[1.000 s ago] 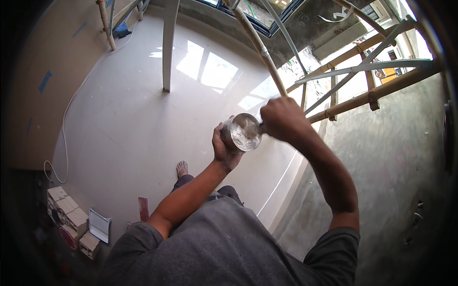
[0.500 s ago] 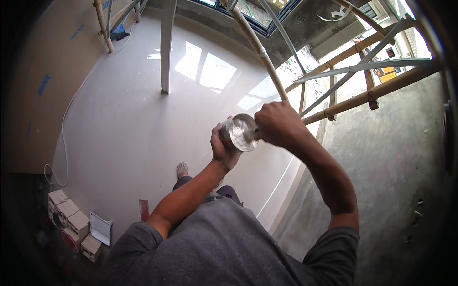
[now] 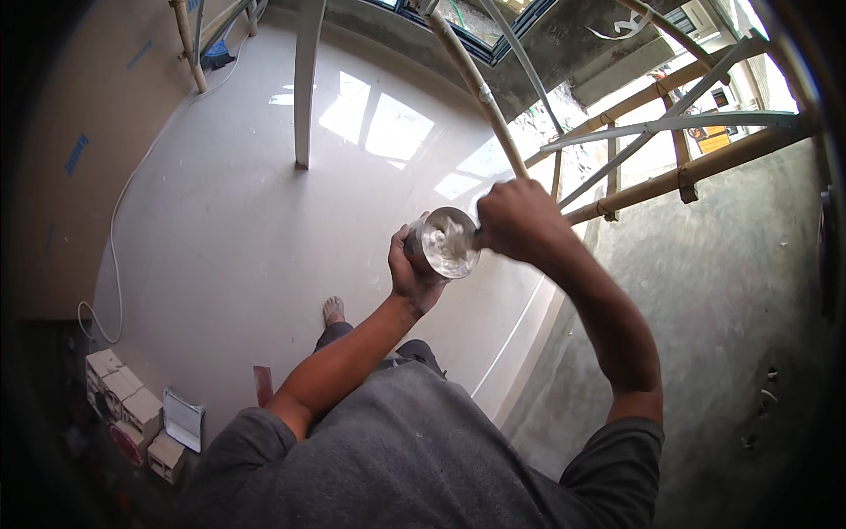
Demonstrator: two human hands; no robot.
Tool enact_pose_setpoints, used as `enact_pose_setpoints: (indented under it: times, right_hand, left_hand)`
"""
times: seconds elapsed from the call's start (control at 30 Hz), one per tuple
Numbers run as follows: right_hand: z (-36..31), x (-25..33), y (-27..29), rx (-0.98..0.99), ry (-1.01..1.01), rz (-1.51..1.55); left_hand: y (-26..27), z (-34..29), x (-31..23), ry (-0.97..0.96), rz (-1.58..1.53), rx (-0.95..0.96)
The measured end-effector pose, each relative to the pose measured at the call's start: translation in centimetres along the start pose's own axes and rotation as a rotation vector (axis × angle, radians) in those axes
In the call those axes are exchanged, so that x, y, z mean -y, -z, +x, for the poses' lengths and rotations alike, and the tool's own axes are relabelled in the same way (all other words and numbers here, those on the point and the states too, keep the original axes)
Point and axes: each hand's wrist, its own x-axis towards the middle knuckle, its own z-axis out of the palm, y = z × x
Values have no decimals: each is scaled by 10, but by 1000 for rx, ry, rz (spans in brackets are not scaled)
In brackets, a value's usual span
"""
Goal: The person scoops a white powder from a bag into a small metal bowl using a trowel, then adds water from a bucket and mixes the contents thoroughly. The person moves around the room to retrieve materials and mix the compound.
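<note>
A round metal bowl (image 3: pixel 419 256) is tilted toward me in front of my body, with white paste (image 3: pixel 446 242) inside. My left hand (image 3: pixel 411 276) is closed around its left and lower side, thumb up along the wall. My right hand (image 3: pixel 522 220) is a fist at the bowl's right rim. From that fist a short hand tool dips into the paste. Motion blurs the tool, and my fingers cover its handle, so its exact kind does not show.
Bamboo poles (image 3: pixel 608 204) and pale metal strips form a frame at upper right. A pale post (image 3: pixel 304 97) stands ahead. A white cable (image 3: pixel 123 204) runs along the brown board (image 3: pixel 79 203). Pale blocks (image 3: pixel 123 388) and a white tray (image 3: pixel 182 421) lie at lower left.
My right fist has shifted slightly right and up at the bowl's rim, and more of the churned paste shows. My left hand keeps its hold on the bowl.
</note>
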Motion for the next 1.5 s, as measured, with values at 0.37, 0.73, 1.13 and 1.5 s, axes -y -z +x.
enact_pose_setpoints:
  times: [0.37,0.73,1.13,1.5]
  right_hand:
    - [-7,6,16,-22,40,74]
    - [4,5,5,-100,179,-36]
    - [10,9,20,2,-2,-23]
    - [40,23,26,-477,671,-444]
  left_hand:
    - [5,-3,1,-10,30,50]
    - [8,-5,1,11,44,-7]
    - [-11,-8,-2,-50,56,34]
    - [-2,-15,-37,115,126,52]
